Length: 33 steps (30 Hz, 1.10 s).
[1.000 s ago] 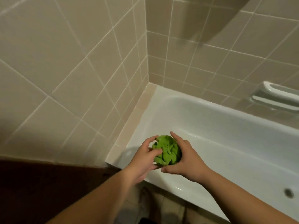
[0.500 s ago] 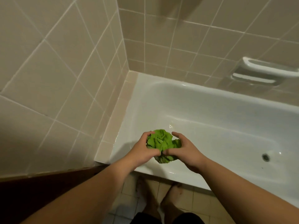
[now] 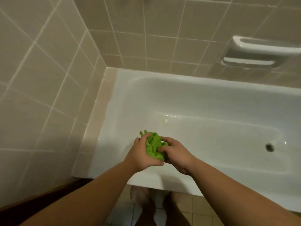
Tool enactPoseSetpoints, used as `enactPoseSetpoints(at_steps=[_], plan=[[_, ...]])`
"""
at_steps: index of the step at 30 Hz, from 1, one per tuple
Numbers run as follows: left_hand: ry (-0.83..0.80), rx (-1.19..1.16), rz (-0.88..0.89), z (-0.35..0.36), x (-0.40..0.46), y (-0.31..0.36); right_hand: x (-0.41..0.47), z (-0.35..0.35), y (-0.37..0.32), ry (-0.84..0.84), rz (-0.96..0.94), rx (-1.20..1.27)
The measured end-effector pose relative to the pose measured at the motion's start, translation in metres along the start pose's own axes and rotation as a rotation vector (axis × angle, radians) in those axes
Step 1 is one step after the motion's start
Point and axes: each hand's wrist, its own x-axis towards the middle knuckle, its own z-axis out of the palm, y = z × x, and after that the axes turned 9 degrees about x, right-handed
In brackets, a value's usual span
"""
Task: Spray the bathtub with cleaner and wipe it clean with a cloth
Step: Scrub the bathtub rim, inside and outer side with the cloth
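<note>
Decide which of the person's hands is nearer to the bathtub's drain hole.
The right hand. It grips the green cloth on the side facing the drain; the left hand grips the cloth's far side, farther from the drain.

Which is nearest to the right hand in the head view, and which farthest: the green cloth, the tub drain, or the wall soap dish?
From the right hand:
1. Green cloth: gripped in its fingers, shared with the left hand.
2. Drain: on the tub floor, to the right.
3. Soap dish: on the tiled back wall, upper right.
</note>
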Motion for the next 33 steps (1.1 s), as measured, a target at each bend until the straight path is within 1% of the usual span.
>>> enactPoseSetpoints(at_steps=[3,6,9,12,18,21,24,28,31,33], plan=[[0.040,0.063,-0.023,0.026,0.035,-0.016,0.030,-0.023,0.009,0.003,0.053,-0.001],[0.005,0.089,-0.073,0.049,0.066,-0.034,0.067,-0.050,0.028,0.037,0.104,-0.033],[-0.041,0.137,-0.092,0.079,0.099,-0.063,0.108,-0.073,0.056,0.037,0.155,-0.130],[-0.112,0.193,-0.144,0.112,0.138,-0.099,0.154,-0.095,0.095,0.035,0.204,-0.219],[-0.337,0.488,-0.199,0.167,0.203,-0.186,0.245,-0.134,0.178,0.046,0.286,-0.341],[-0.398,0.636,-0.183,0.182,0.221,-0.210,0.278,-0.152,0.210,0.018,0.262,-0.512],[-0.422,0.780,-0.160,0.195,0.242,-0.225,0.304,-0.173,0.235,0.016,0.235,-0.707],[-0.413,1.025,-0.028,0.220,0.267,-0.245,0.334,-0.202,0.257,0.022,0.175,-0.947],[-0.388,1.064,0.060,0.243,0.282,-0.264,0.355,-0.219,0.267,0.122,0.029,-1.122],[-0.326,1.088,0.113,0.253,0.293,-0.277,0.366,-0.230,0.273,0.227,-0.078,-1.164]])
